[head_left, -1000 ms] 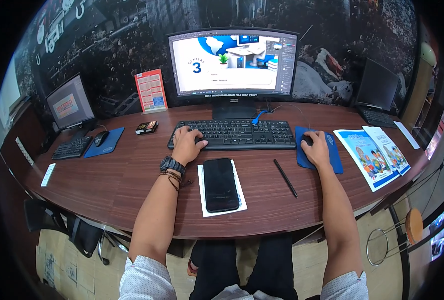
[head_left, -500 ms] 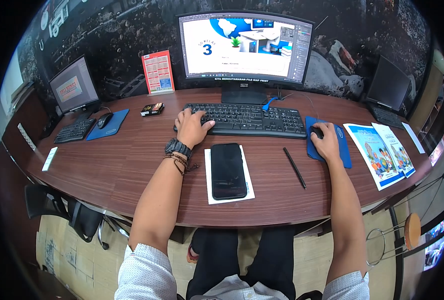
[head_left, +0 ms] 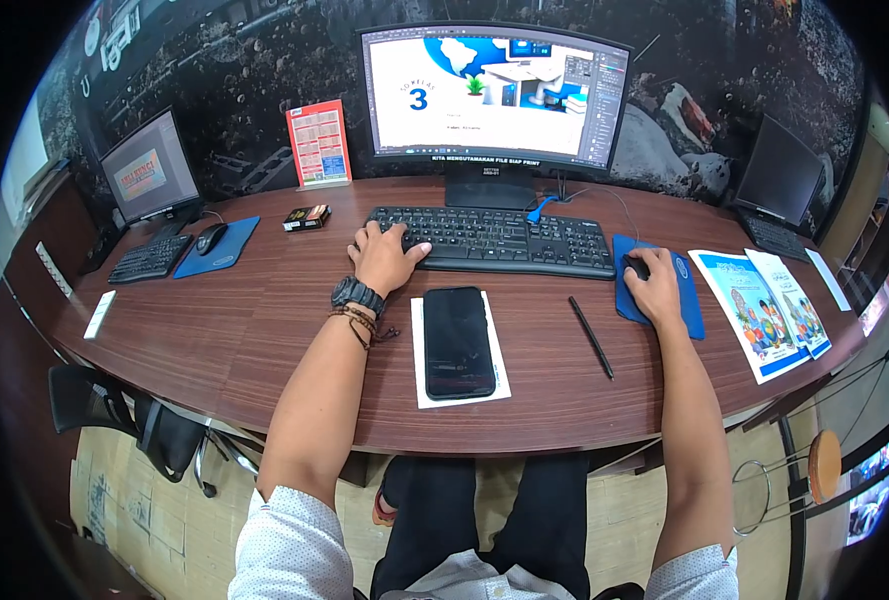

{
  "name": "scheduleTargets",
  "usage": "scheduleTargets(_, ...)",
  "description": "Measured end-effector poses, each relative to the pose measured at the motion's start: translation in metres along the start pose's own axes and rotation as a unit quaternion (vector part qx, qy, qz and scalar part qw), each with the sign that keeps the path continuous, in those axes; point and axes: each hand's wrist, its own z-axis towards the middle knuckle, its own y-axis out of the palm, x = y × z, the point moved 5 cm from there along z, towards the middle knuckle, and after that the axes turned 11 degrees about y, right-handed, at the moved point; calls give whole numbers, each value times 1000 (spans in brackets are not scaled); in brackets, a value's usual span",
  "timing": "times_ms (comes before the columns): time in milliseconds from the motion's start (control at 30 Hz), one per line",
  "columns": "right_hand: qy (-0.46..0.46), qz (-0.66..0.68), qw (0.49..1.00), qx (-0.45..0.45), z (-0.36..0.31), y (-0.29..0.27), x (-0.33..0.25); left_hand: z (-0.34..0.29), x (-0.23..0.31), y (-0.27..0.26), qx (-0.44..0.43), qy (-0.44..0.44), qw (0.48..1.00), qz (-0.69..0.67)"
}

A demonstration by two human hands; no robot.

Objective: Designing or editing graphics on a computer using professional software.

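Note:
My left hand [head_left: 382,258] rests on the left end of a black keyboard [head_left: 509,238], its fingers spread over the keys and thumb held out to the right. A dark watch and beaded bracelets circle that wrist. Over at the right, my right hand [head_left: 656,294] is curved around a black computer mouse [head_left: 637,267], which it partly covers. The mouse sits on a blue mouse pad [head_left: 690,312]. Beyond the keyboard, a wide monitor [head_left: 499,105] displays a blue and white page layout with a desk picture.
Between my forearms lie a black smartphone [head_left: 459,345] on white paper [head_left: 420,388] and a black pen [head_left: 591,338]. Printed booklets [head_left: 749,310] are at the right. A small box [head_left: 307,218], a red desk calendar [head_left: 319,145] and a second computer's monitor [head_left: 149,165] stand leftward.

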Motion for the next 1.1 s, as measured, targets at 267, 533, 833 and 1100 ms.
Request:
scheduleTargets(267, 6, -6, 1000, -4, -1, -1, -2, 0, 0, 1, -1, -3, 1000, 2)
scheduleTargets(533, -20, 11, 1000, -8, 0, 2, -1, -1, -2, 1, -1, 0, 1000, 5)
scheduleTargets(833, -56, 23, 997, -37, 1, 3, -3, 0, -2, 5, 0, 15, 1000, 3)
scheduleTargets(1100, -44, 27, 998, -40, 1, 4, -4, -1, -2, 4, 4, 14, 1000, 5)
